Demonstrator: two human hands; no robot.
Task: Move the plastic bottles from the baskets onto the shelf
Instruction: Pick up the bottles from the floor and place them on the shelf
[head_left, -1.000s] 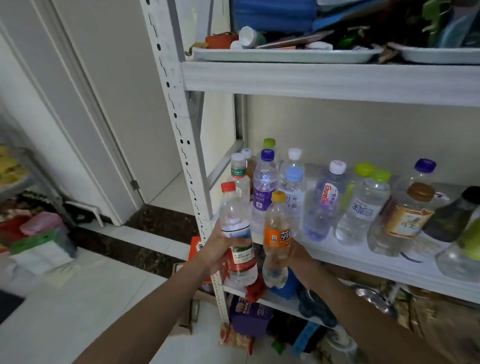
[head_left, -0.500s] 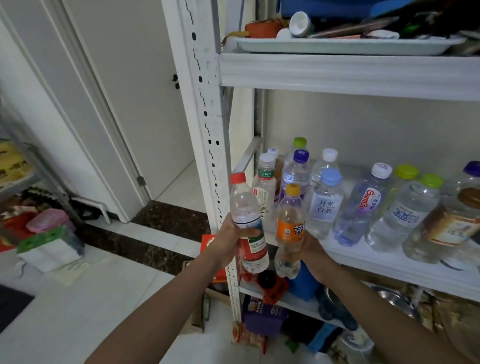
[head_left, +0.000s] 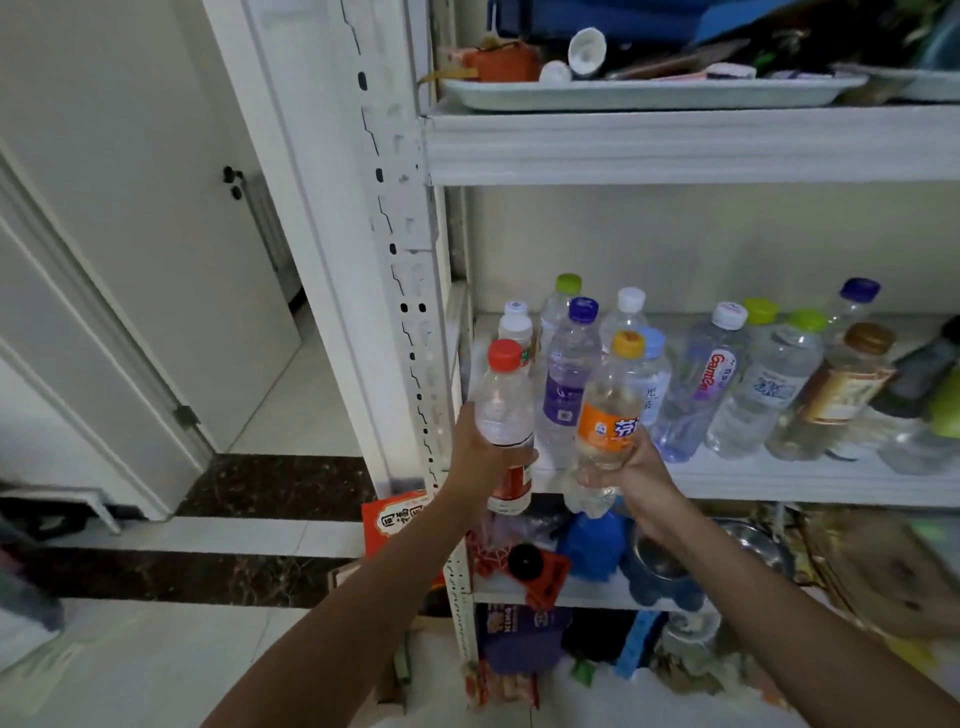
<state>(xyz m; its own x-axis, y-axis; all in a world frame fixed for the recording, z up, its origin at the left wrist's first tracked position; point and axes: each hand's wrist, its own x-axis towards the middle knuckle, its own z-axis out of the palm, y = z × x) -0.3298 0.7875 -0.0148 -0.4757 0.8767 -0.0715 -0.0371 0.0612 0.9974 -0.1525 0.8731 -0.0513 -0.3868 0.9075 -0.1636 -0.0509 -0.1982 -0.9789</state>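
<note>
Red-cap bottle: clear plastic bottle with red cap (head_left: 506, 415); label red and white.
Orange-label bottle: clear plastic bottle with yellow cap (head_left: 608, 415); label orange, white characters, small blue mark.
Purple bottle: clear plastic bottle with purple cap (head_left: 569, 384); label purple, white print.
Lettered bottle: clear plastic bottle with white cap (head_left: 711, 379); red lettering.
Brown bottle: clear plastic bottle with brown cap (head_left: 836, 395); label tan and brown.
Shelf: white metal shelf (head_left: 675, 150); white upright, column of dark slots.
Floor: pale tiled floor (head_left: 156, 665); dark speckled stone bands.
Box: red cardboard box (head_left: 395, 519); white printed panels.
</note>
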